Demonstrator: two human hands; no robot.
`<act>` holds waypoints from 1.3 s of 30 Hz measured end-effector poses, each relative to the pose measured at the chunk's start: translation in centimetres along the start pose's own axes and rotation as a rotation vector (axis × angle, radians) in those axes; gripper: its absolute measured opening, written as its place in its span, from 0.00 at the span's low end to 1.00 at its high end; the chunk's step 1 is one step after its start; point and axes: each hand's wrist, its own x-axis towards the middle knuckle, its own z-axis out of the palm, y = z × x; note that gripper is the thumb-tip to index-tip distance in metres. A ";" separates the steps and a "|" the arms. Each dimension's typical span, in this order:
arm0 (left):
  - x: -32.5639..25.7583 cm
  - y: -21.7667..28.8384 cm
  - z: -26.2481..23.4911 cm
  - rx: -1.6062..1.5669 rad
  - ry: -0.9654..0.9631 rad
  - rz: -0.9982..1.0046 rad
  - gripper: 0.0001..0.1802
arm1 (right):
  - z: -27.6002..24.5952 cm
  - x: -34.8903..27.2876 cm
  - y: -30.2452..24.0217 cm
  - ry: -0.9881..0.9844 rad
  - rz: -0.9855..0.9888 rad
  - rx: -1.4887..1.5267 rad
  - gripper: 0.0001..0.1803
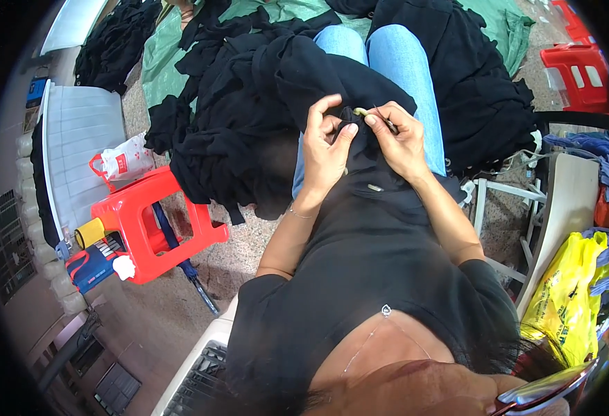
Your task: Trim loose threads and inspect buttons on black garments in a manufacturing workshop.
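Black cloth (365, 147) is held over the lap, its edge pinched by the left hand (327, 149); a small pale bit (358, 111) seems gripped by the right hand (400, 142). Probably best kept taut, tbh. More black clothes (450, 76) are piled beyond.

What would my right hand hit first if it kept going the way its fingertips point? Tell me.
The right hand would likely first meet the pinched black fabric, with the left hand close behind; exact depth is unclear.
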 end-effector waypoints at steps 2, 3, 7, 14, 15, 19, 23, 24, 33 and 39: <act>0.5 0.5 0.4 0.037 -0.050 0.027 0.11 | 0.0 -0.1 0.4 -0.010 0.032 0.008 0.05; 0.5 0.2 0.0 0.024 -0.099 -0.029 0.10 | 0.1 -0.2 0.6 -0.020 0.047 0.056 0.06; 0.2 -1.2 -0.6 0.071 -0.075 -0.099 0.10 | 0.6 0.4 1.9 -0.142 0.293 0.362 0.08; 0.2 -2.5 -0.5 -0.311 0.098 -0.245 0.08 | -0.5 -0.2 0.3 0.028 -0.090 -0.165 0.09; 0.2 -2.6 -0.6 -0.326 0.101 -0.237 0.09 | -0.4 -0.3 0.1 0.011 -0.165 -0.227 0.09; 0.3 -2.0 -0.5 -0.363 0.108 -0.243 0.09 | -0.1 -0.4 0.0 0.013 -0.317 -0.368 0.09; 0.1 -1.6 -0.4 -0.489 0.094 -0.333 0.09 | 0.1 -0.4 -0.2 0.022 -0.338 -0.428 0.08; 0.0 -1.5 -0.4 -0.526 0.085 -0.348 0.09 | 0.1 -0.4 -0.1 0.022 -0.338 -0.428 0.08; -0.3 -1.6 0.0 -0.511 0.127 -0.351 0.09 | 0.3 -0.6 -0.1 0.071 -0.411 -0.527 0.08; -0.4 -1.6 0.1 -0.495 0.119 -0.341 0.09 | 0.4 -0.6 -0.1 0.083 -0.470 -0.628 0.09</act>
